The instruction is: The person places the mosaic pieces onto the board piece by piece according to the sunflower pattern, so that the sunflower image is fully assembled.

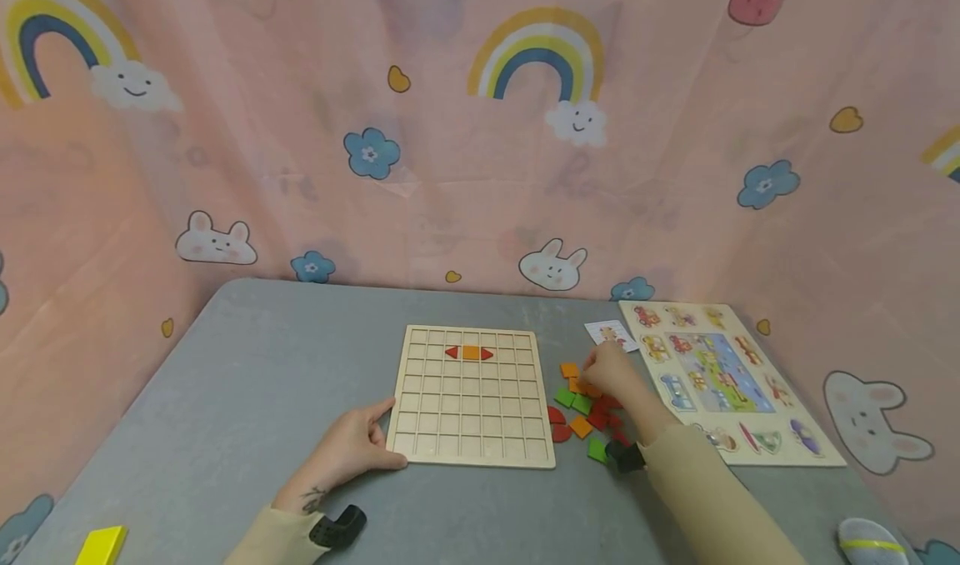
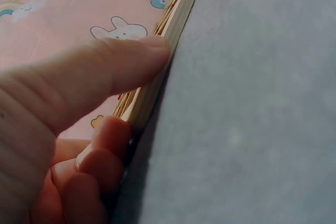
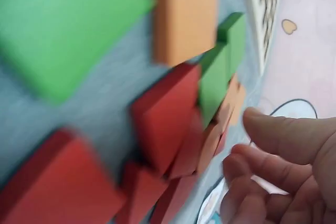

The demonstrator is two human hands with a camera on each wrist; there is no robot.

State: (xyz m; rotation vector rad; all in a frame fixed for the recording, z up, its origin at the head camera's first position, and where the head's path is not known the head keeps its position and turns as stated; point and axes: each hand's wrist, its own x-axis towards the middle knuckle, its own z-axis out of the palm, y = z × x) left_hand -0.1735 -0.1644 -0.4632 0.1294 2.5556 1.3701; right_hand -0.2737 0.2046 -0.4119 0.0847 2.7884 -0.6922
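Note:
A wooden grid board (image 1: 472, 398) lies flat on the grey table, with one orange square (image 1: 471, 352) between two red triangles (image 1: 452, 352) in an upper row. At its lower left corner, my left hand (image 1: 352, 442) grips the board, thumb (image 2: 142, 59) along one edge and fingers round the corner. My right hand (image 1: 613, 373) is over the far end of a loose pile of pieces, close to a small picture card (image 1: 606, 332). In the right wrist view its thumb (image 3: 283, 135) and bent fingers stand apart, with nothing visible between them. The pile has green squares (image 1: 581, 404), orange squares (image 1: 581, 427) and red pieces (image 3: 168, 114).
A picture puzzle board (image 1: 750, 440) lies at the table's right side, beyond my right forearm. A yellow block (image 1: 101, 544) is at the front left, and a grey object with a yellow stripe (image 1: 870, 540) at the front right. A patterned pink cloth hangs behind the table.

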